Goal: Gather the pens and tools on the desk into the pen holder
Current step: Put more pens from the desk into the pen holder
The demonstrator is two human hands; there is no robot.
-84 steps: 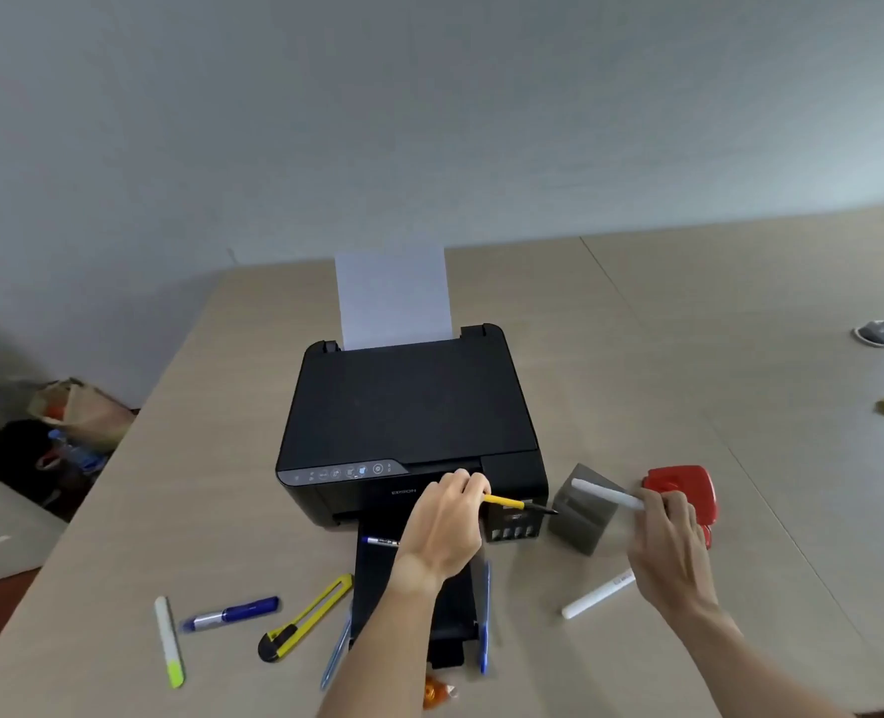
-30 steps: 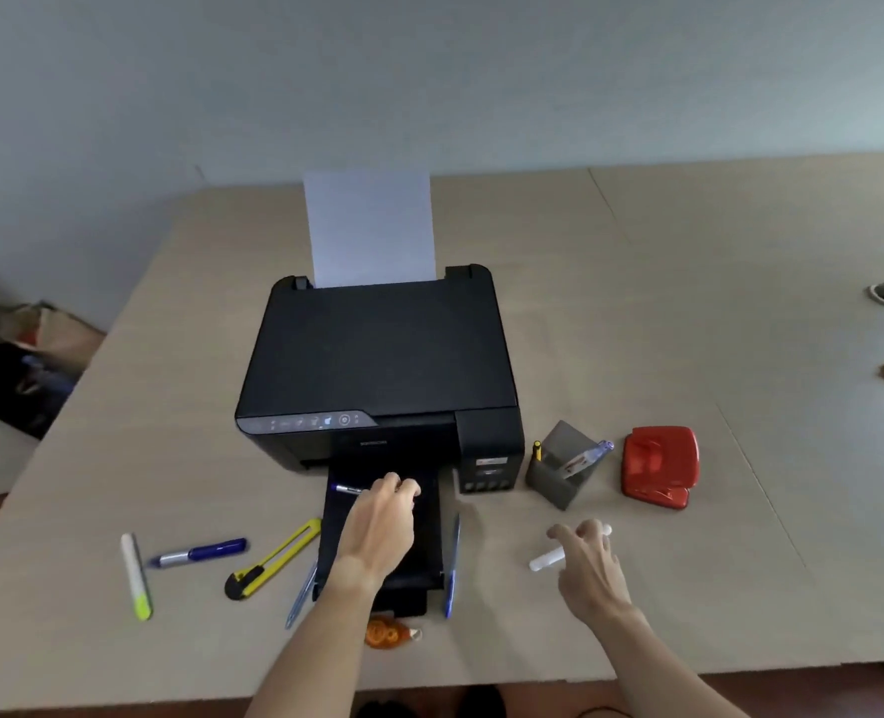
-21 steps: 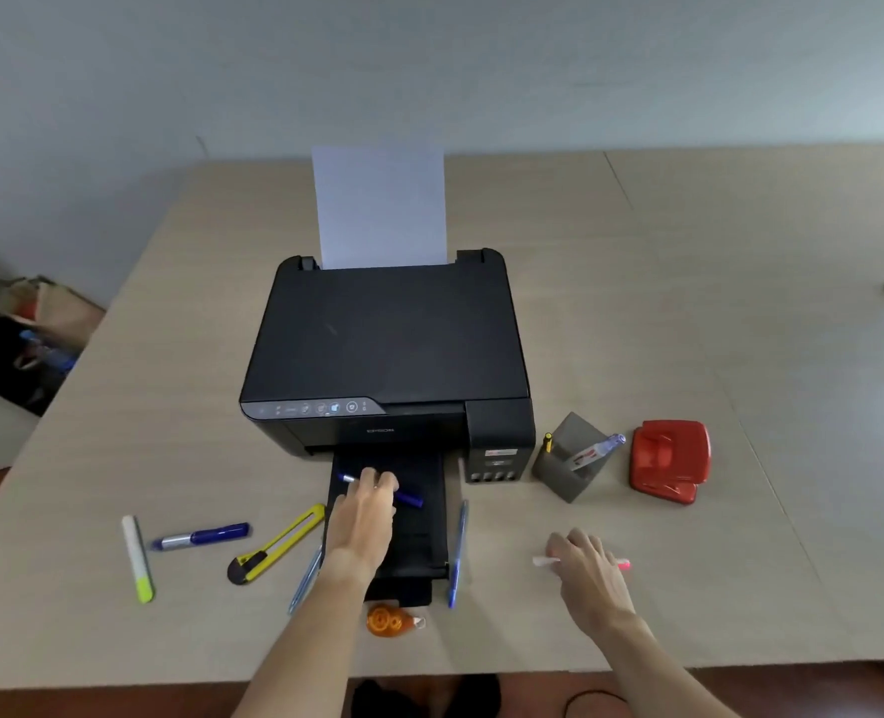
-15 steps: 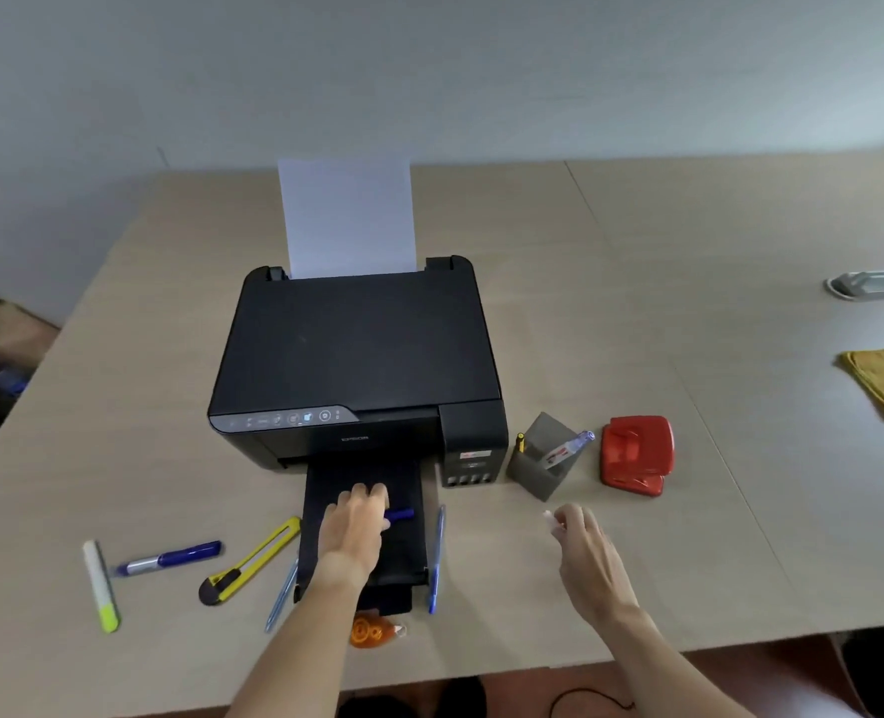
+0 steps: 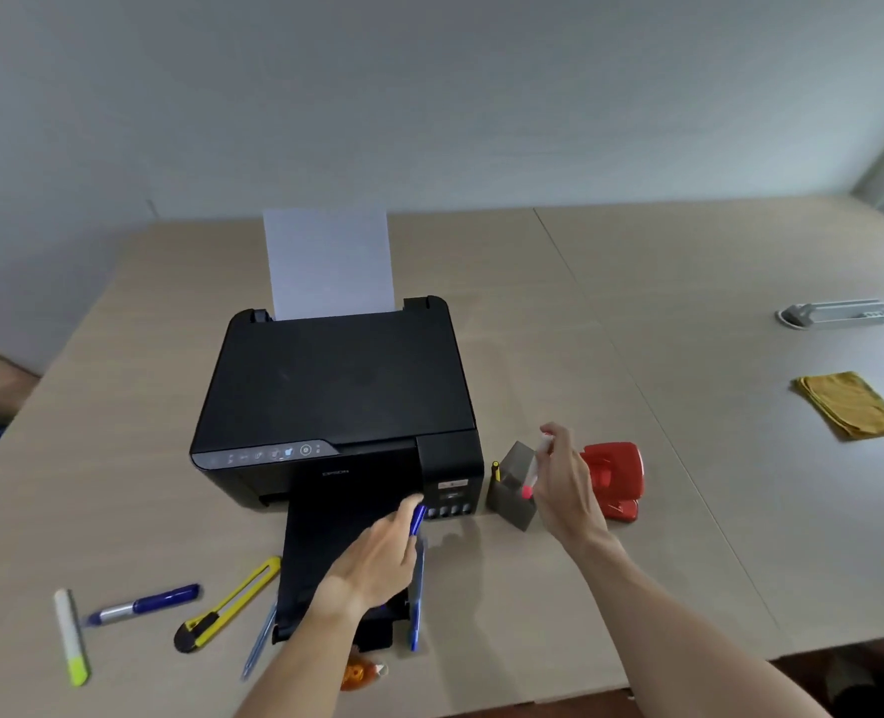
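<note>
The grey pen holder (image 5: 511, 490) stands on the desk (image 5: 637, 365) between the black printer (image 5: 336, 401) and the red hole punch (image 5: 613, 479), near both. It is a square, open-topped box seen corner-on. 1 yellow-tipped pen (image 5: 495, 470) sticks up from its left side; what else is inside cannot be made out.

The right hand (image 5: 564, 484) hovers just right of the holder with its fingers closed on a white pen with a pink tip (image 5: 533, 471), held steeply, pink end down, over the holder's open top. Whether the tip has entered the holder cannot be told.

The left hand (image 5: 377, 557) is above the printer's black output tray (image 5: 320, 536), fingers pinched around a dark blue pen (image 5: 417, 519) whose end pokes out toward the printer front.

On the desk to the left of the tray lie a white highlighter with a green tip (image 5: 71, 637), a blue and silver marker (image 5: 144, 604), a yellow and black utility knife (image 5: 227, 603) and a thin blue pen (image 5: 258, 642). Another blue pen (image 5: 417, 598) lies along the tray's right edge. An orange correction-tape dispenser (image 5: 359, 673) sits at the desk's near edge, below the tray.

A white sheet of paper (image 5: 330, 264) stands in the printer's rear feed. Far right rest a folded yellow cloth (image 5: 852, 404) and a white, flat plastic item (image 5: 834, 314).
</note>
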